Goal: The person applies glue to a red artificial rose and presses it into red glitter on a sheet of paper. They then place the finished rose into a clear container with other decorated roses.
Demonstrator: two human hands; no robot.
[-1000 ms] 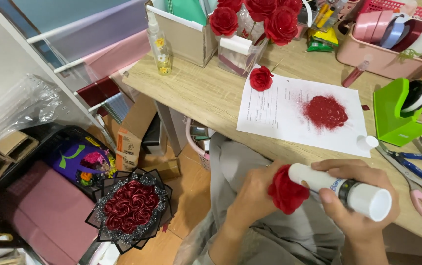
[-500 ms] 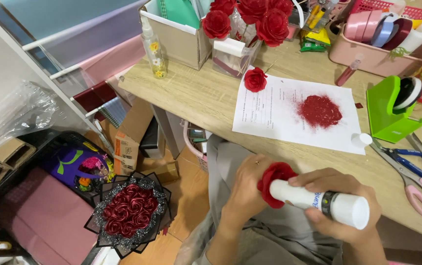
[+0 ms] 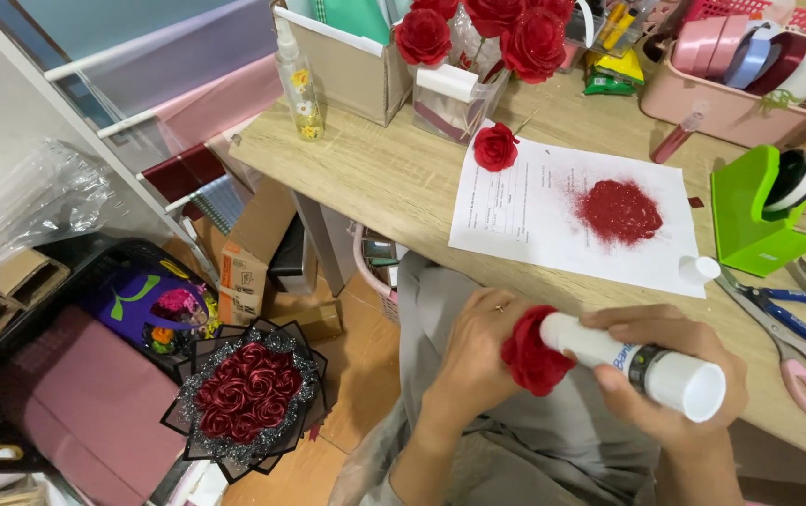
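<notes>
- White glue tube point(image 3: 633, 361) with a dark band lies at 5 o'clock, its tip against the red rose point(image 3: 534, 353).
- White sheet point(image 3: 553, 220) with a red glitter pile point(image 3: 619, 211) on the tabletop point(image 3: 394, 178) at 1 o'clock; green tape dispenser point(image 3: 757, 214) at 3.
- Left hand point(image 3: 473, 356) has its grip clamped on the rose; right hand point(image 3: 670, 375) has its grip clamped on the tube.
- Since half a second ago, both hands have stayed just below the tabletop edge.
</notes>
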